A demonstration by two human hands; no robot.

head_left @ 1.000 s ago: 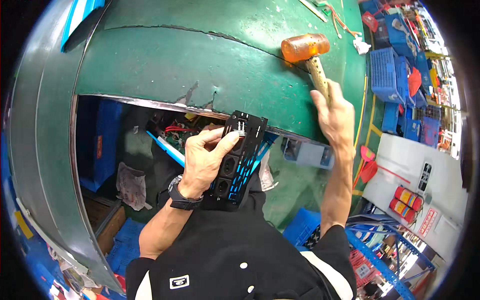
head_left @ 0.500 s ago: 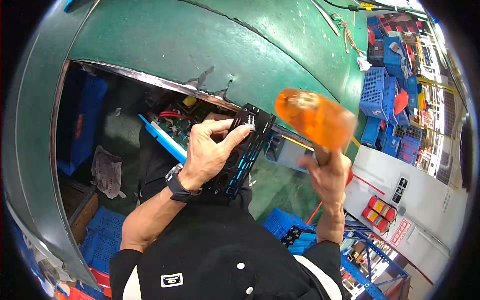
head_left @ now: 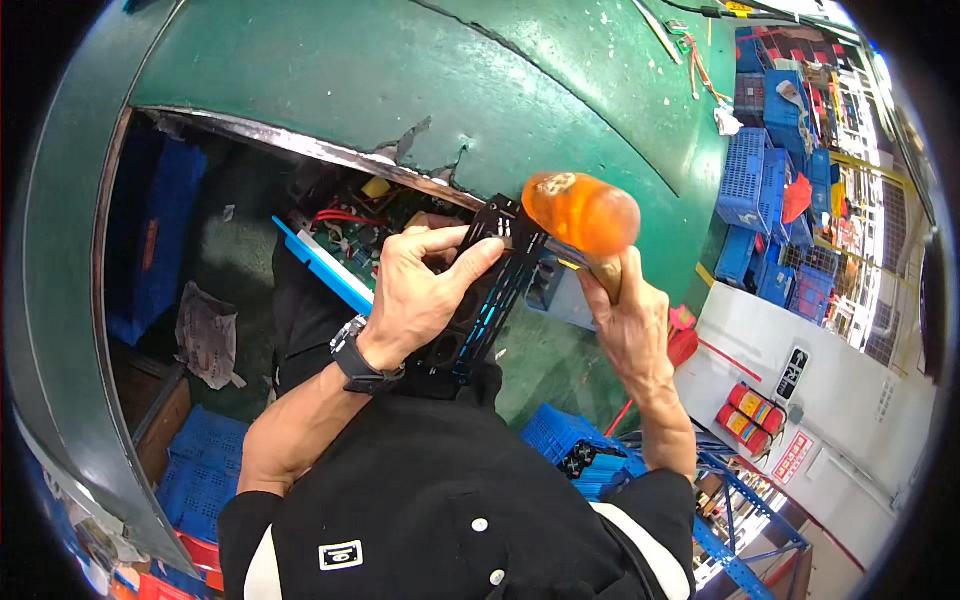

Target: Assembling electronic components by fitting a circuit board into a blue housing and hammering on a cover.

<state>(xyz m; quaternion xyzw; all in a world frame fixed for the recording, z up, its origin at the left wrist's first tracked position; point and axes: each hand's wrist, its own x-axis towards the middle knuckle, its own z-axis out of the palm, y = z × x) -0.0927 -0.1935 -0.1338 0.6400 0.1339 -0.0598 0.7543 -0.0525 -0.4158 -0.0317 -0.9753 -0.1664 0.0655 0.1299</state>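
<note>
My left hand [head_left: 418,290], with a dark watch at its wrist, grips the upper part of a black slotted panel [head_left: 488,318]. Its thumb presses beside some small pale pieces near the panel's top end; their kind is too small to make out. Bluish light shows through the slots. My right hand [head_left: 637,325] is closed round the handle of a mallet with a translucent orange head [head_left: 583,213]. The mallet head hangs just right of the panel's top end, over the bench edge.
The green bench top [head_left: 330,65] has a worn, torn front edge. Below it are a green circuit board [head_left: 355,250] and a blue strip [head_left: 320,268]. Blue crates [head_left: 745,180] stand at right, others [head_left: 205,455] at lower left. Two red extinguishers [head_left: 750,418] are beside a white panel.
My right hand has brought the mallet leftward, closer to the top end of the black panel. The left hand keeps its grip with only a slight shift.
</note>
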